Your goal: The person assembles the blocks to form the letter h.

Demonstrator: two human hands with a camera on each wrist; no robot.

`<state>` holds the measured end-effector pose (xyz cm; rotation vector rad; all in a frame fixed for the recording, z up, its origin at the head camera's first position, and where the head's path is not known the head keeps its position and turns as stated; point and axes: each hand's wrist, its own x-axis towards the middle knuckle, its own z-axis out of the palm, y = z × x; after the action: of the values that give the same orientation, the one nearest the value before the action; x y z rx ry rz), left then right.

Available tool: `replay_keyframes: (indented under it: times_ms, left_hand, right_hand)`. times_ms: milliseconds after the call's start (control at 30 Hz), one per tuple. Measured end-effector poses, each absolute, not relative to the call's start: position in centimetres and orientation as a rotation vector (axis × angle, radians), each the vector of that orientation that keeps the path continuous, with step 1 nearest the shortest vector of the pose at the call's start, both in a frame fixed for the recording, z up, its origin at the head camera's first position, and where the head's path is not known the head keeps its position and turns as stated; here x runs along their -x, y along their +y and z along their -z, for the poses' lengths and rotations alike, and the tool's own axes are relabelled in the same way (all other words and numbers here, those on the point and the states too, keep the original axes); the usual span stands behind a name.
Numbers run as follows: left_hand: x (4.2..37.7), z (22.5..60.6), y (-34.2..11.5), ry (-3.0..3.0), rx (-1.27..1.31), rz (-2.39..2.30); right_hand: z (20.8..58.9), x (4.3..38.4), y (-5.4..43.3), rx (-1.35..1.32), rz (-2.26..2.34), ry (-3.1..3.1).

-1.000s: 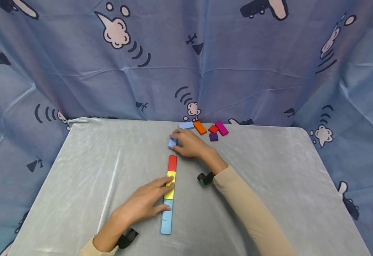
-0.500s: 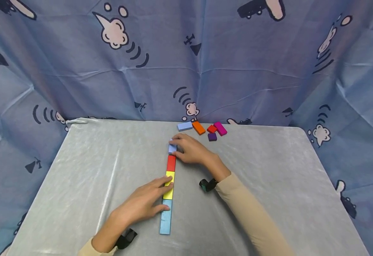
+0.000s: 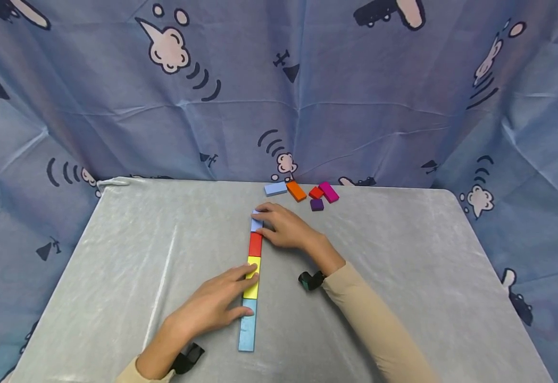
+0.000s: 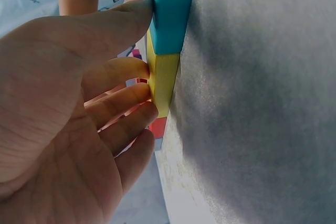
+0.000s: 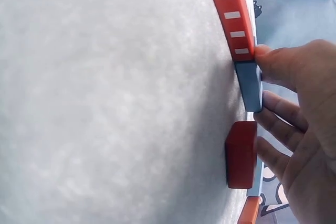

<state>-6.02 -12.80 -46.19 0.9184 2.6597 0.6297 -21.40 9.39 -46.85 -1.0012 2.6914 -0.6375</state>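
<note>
A straight row of blocks runs away from me in the head view: a sky-blue block (image 3: pixel 247 336), a yellow block (image 3: pixel 251 290), a red block (image 3: pixel 255 245) and a periwinkle block (image 3: pixel 256 225) at the far end. My left hand (image 3: pixel 207 303) rests along the row, fingertips on the yellow block and thumb on the sky-blue one. With thumb and fingers, my right hand (image 3: pixel 288 226) pinches the periwinkle block, whose near end meets the red block. White squares mark the red block's side in the right wrist view. Below my right hand there, another red block (image 5: pixel 241 156) lies apart from the row.
Near the table's back edge lie a light blue block (image 3: pixel 276 189), an orange block (image 3: pixel 296 191), a small red block (image 3: pixel 316 192), a magenta block (image 3: pixel 329 192) and a purple block (image 3: pixel 317 205). A silvery cloth (image 3: pixel 393 239) covers the table; a patterned blue curtain (image 3: pixel 240 127) hangs behind.
My right hand has drawn the periwinkle block toward me, closing the gap to the red block. My left hand stays in place on the row.
</note>
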Motion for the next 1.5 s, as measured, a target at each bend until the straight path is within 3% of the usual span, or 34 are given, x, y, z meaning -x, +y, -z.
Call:
replay_keyframes:
  times_ms: [833,1500]
  left_hand:
    - [6.1,46.3,-12.8,2.662,-0.916,-0.639]
    - [5.9,46.3,-12.7,2.682,-0.928,-0.628]
  right_hand:
    - [47.6,20.0,8.9,1.017,0.555,2.787]
    - [47.7,18.6,8.1,0.845,0.654,2.895]
